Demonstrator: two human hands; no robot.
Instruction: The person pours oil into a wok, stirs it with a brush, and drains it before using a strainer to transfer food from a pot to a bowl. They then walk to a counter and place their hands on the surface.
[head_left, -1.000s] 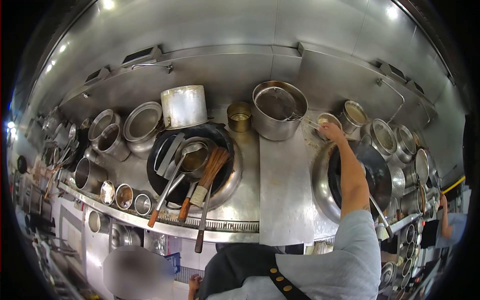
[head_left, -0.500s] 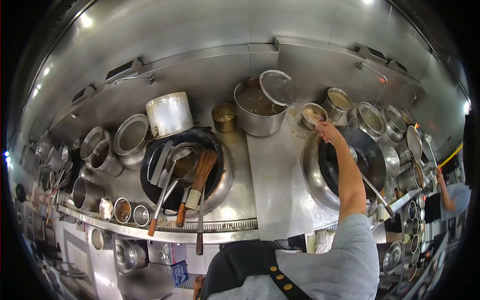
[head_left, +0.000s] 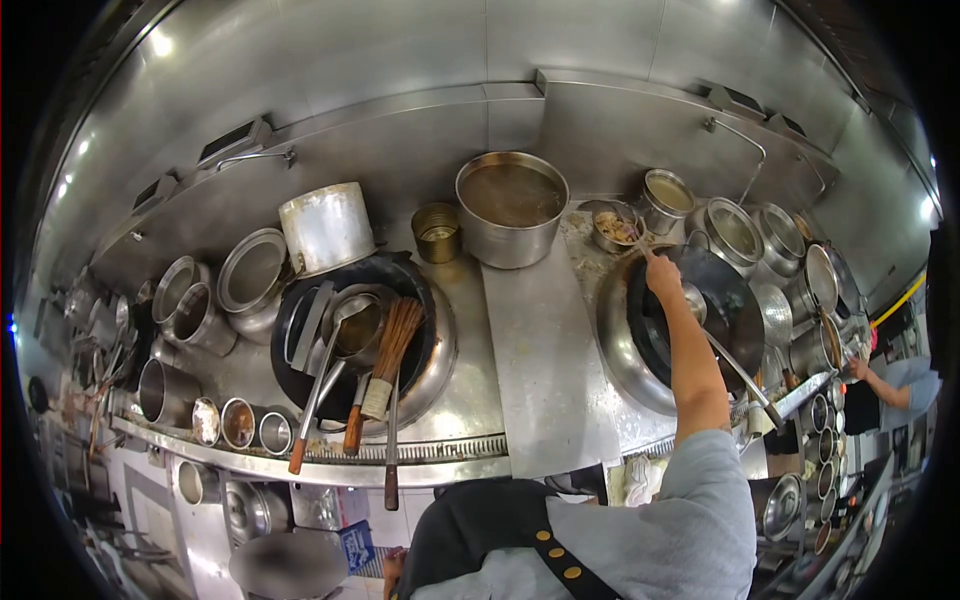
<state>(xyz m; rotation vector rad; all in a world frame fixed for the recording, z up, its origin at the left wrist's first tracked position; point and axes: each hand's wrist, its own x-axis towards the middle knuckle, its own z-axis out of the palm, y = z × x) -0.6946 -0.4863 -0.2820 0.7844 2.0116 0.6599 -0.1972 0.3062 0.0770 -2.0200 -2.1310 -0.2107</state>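
My right hand (head_left: 663, 273) reaches over the near rim of the right wok (head_left: 735, 300), its fingers closed round the thin handle of a round strainer (head_left: 598, 207). The strainer lies at a small metal bowl (head_left: 618, 244) behind the wok; pale food pieces (head_left: 615, 226) show there. Whether they lie in the strainer or the bowl is unclear. A ladle (head_left: 745, 375) rests in the same wok. At the bottom edge, my left hand (head_left: 396, 565) shows only in part beside my apron, its fingers unclear.
A large pot of brownish liquid (head_left: 512, 195) stands at the back centre. The left wok (head_left: 290, 375) holds a ladle, a cleaver-like blade and a bamboo brush (head_left: 396, 345). Pots line both sides. At the far right is another person's arm (head_left: 882, 388).
The strainer has moved right, from over the large pot to the small bowl. My right hand has shifted slightly down in the view, and the whole view has shifted slightly.
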